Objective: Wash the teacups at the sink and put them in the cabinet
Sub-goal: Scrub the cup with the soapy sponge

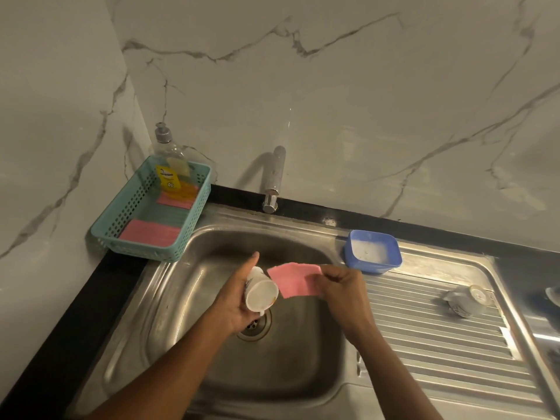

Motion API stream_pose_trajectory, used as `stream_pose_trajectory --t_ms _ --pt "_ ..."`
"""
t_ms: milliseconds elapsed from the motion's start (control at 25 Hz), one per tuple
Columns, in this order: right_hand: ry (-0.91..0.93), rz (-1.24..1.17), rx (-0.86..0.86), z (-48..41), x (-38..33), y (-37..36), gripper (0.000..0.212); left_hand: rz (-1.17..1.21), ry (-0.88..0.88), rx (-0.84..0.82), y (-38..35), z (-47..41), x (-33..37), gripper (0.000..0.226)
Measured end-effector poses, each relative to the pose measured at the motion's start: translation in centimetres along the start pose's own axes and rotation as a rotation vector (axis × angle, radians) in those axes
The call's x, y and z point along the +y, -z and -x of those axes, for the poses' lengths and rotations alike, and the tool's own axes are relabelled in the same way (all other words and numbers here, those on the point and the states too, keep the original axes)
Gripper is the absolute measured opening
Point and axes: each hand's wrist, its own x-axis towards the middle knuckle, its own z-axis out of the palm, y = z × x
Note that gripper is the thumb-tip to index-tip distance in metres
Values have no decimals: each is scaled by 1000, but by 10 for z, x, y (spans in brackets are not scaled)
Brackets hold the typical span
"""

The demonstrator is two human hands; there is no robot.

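Over the steel sink, my left hand grips a white teacup, tilted so its mouth faces me. My right hand pinches a pink scrub cloth by its right edge, and the cloth's left side reaches the cup. A second teacup lies on its side on the ribbed drainboard at the right. The tap stands behind the basin, with no water visible from it.
A teal basket at the back left holds a pump bottle of yellow dish soap and two pink cloths. A blue tub of soapy liquid stands at the drainboard's back corner. Marble walls close off the back and left.
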Motion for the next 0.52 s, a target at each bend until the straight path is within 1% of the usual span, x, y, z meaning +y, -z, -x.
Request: stream_pose_trajectory --t_ms 80,120,200,240,280,320,360,400,440,520 --pt "55 -3 112 3 -14 1 25 56 -2 17 -2 0 -1 57" --pt "134 10 129 10 -21 -3 28 64 -11 29 -3 -1 -2 58" --pt "361 81 45 30 -28 -24 29 37 -40 21 -6 -1 -4 58" --pt "443 146 -28 40 -25 -36 24 29 -50 5 -7 0 -4 58" --pt "473 202 -87 47 -22 -47 23 35 -51 2 -9 2 -4 60" --pt "467 241 -124 50 -18 -56 28 55 -54 14 -10 4 -5 62" --pt "453 260 -118 49 -14 -65 36 78 -68 25 -13 6 -7 62" --pt "421 269 -82 45 -13 -73 40 86 -99 43 -17 9 -9 58" --pt "381 259 -49 40 -15 -80 38 70 -145 66 -22 12 -11 51" --pt "240 127 -37 30 -18 -94 33 5 -217 113 -28 14 -14 38"
